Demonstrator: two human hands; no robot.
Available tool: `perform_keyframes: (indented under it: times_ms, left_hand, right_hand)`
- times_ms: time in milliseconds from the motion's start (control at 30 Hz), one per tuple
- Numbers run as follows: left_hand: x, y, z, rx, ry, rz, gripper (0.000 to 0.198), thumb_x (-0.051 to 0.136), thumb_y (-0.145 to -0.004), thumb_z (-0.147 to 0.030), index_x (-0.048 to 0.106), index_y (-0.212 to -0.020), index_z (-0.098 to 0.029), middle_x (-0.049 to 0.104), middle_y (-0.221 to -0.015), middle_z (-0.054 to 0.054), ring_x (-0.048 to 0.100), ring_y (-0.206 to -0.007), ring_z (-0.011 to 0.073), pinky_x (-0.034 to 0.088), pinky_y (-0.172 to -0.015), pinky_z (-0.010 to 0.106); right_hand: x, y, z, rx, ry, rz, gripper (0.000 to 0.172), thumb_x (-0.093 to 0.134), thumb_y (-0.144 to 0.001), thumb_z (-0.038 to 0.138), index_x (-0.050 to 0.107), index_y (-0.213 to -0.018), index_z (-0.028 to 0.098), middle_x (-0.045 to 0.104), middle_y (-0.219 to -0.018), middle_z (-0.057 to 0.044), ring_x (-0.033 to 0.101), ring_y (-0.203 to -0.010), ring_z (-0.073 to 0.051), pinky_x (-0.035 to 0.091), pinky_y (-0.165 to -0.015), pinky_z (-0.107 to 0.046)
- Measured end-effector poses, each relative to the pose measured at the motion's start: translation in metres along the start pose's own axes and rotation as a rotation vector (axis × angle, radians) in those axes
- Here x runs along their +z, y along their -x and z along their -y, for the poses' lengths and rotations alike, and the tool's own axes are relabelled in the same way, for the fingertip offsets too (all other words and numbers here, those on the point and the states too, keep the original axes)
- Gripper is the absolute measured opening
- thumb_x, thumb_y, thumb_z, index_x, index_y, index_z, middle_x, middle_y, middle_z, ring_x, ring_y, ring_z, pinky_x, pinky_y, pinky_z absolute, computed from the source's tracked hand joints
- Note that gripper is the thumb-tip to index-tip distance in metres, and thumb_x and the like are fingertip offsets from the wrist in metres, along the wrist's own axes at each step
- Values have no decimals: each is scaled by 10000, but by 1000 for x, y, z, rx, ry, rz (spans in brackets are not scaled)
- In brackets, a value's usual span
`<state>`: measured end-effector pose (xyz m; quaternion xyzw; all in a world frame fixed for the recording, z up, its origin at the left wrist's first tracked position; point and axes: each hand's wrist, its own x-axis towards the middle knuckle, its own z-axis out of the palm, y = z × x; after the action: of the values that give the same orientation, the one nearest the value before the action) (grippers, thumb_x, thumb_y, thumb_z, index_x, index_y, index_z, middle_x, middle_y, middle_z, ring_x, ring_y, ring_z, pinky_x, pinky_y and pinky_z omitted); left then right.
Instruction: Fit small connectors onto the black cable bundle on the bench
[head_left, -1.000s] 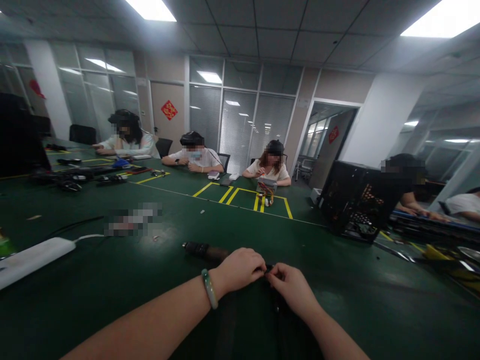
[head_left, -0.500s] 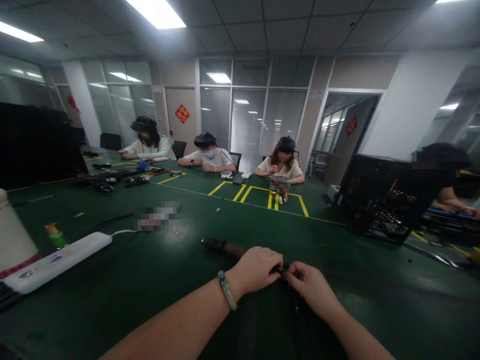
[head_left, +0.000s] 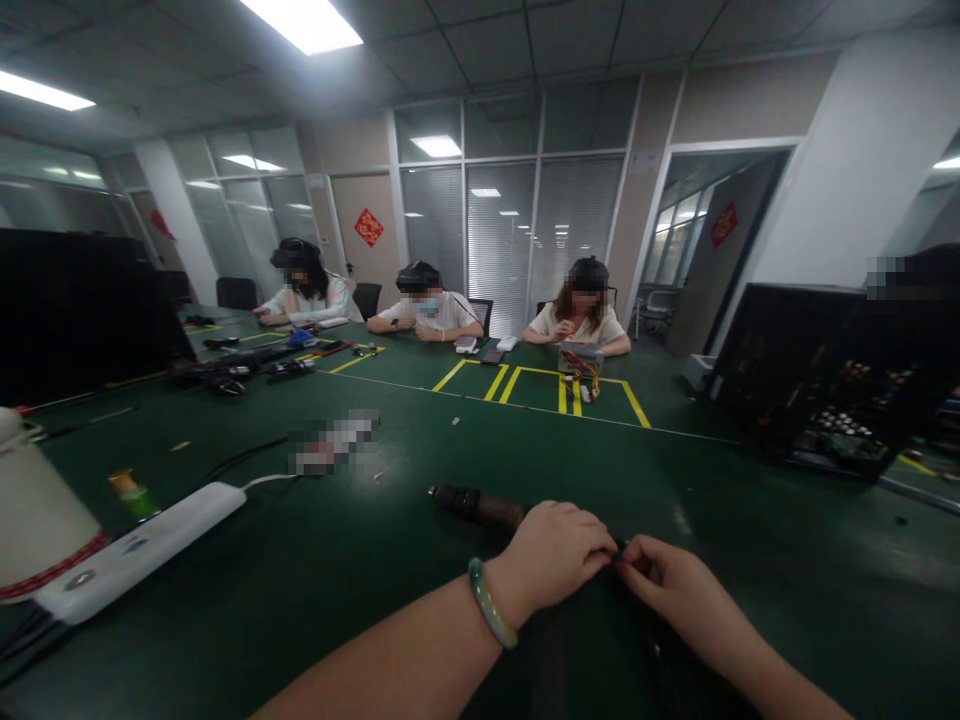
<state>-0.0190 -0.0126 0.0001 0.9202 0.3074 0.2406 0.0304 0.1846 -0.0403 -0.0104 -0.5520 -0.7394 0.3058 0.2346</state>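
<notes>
On the green table lies a dark electric screwdriver (head_left: 487,508), its metal tip pointing left and its rear end under my left hand (head_left: 559,555). That hand wears a green bangle and curls its fingers over the tool's rear. My right hand (head_left: 667,575) is closed in a pinch at that rear end, fingertips almost touching those of the left. Between the fingertips is a thin dark piece that looks like the screwdriver's cord; most of it is covered by the fingers. Below my right hand a dark strand runs toward me, hard to make out.
A white power strip (head_left: 150,550), a small green bottle (head_left: 135,495) and a white container (head_left: 41,510) stand at left. An open black computer case (head_left: 817,390) is at right. Across the table (head_left: 360,620) sit several people, one behind a power supply unit (head_left: 581,357).
The view has swung slightly left, so the scene sits further right. Both hands remain together at the screwdriver's rear end, with the fingers shifted slightly.
</notes>
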Motion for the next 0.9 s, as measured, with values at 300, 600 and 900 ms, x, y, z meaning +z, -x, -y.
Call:
perform_keyframes:
  times_ms: [300,600,900]
  left_hand:
    - [-4,1,0,-53,-33,36,131,583,-883,-327,610,-970,-232,656,-1008,-29,574,-956,156,414,-859,313]
    - [-3,2,-1,-29,-32,16,175,542,-896,-277,596,-1059,-247,649,-1042,-17,577,-969,173,414,-844,324]
    - [-4,2,-2,-32,-8,7,111,531,-897,-256,610,-972,-235,647,-1011,-24,576,-954,165,417,-841,319]
  right_hand:
    - [0,1,2,32,39,-1,205,529,-857,390,646,-811,227,644,-696,6,583,-635,-175,398,-557,-231]
    - [0,2,3,30,74,11,220,498,-882,399,621,-842,221,630,-699,15,576,-633,-163,394,-554,-222]
    - [-1,1,2,26,70,12,218,495,-889,394,612,-836,218,599,-683,15,555,-631,-163,386,-551,-222]
